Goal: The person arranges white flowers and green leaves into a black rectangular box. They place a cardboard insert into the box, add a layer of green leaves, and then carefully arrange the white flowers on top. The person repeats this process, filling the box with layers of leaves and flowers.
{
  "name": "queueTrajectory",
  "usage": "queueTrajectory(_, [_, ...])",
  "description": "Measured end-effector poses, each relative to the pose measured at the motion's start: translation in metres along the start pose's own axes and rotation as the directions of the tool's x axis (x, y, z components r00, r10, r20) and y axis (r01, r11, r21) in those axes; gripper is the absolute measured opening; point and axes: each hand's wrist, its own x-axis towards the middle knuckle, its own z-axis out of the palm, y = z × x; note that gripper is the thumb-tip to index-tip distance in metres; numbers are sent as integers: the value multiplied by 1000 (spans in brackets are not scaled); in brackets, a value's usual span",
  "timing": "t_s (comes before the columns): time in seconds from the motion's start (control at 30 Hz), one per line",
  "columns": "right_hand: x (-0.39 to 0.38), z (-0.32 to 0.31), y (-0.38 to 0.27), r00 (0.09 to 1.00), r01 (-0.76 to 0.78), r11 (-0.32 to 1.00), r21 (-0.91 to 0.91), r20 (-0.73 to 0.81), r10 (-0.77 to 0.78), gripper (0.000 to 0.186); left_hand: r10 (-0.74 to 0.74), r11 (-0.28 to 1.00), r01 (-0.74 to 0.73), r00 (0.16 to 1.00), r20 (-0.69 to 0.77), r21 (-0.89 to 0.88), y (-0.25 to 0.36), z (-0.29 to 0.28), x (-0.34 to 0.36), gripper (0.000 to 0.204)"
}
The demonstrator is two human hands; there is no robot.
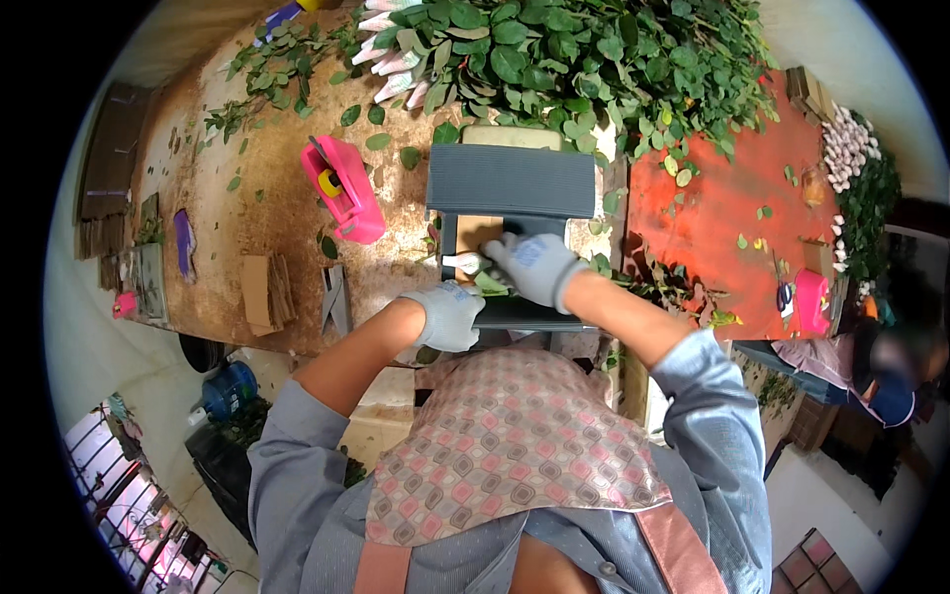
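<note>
Both my hands wear pale grey gloves and work at a dark grey stand with a ribbed panel (510,180). My left hand (447,315) is closed at the stand's near left edge; what its fingers hold is hidden. Farther up and to the right, my right hand (534,269) reaches over the stand's opening, its fingertips smeared by motion. Just left of those fingertips lies a white flower bud (463,262), with green leaves (492,285) below. Behind the bud a piece of brown cardboard (479,234) lines the opening.
A pink tape dispenser (348,198) stands left of the stand. Nearer me are grey-handled shears (334,300) and stacked cardboard pieces (265,293). Leafy stems (594,59) pile up at the back. The right tabletop (708,213) is red; a person (871,371) is at far right.
</note>
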Motion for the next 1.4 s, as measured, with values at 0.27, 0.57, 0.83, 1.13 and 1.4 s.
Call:
queueTrajectory(0.27, [30,59,2,983,134,978,-160,-105,-152,27,271,925,-283,959,-83,-253,-26,-14,-9,73])
queueTrajectory(0.57, [33,56,7,995,96,993,-64,1,-96,29,18,999,8,857,-515,49,-72,7,22,27])
queueTrajectory(0.83, [35,65,12,995,91,996,-26,-28,-92,39,172,910,105,784,-596,400,-79,20,11,12])
queueTrajectory(1.13, [39,56,-4,982,98,977,-192,179,-64,33,-515,851,508,857,19,134,-92,29,-125,69])
queueTrajectory(1.4, [35,49,-3,992,101,990,-95,80,-93,26,139,945,-230,926,-352,-233,-14,7,-53,87])
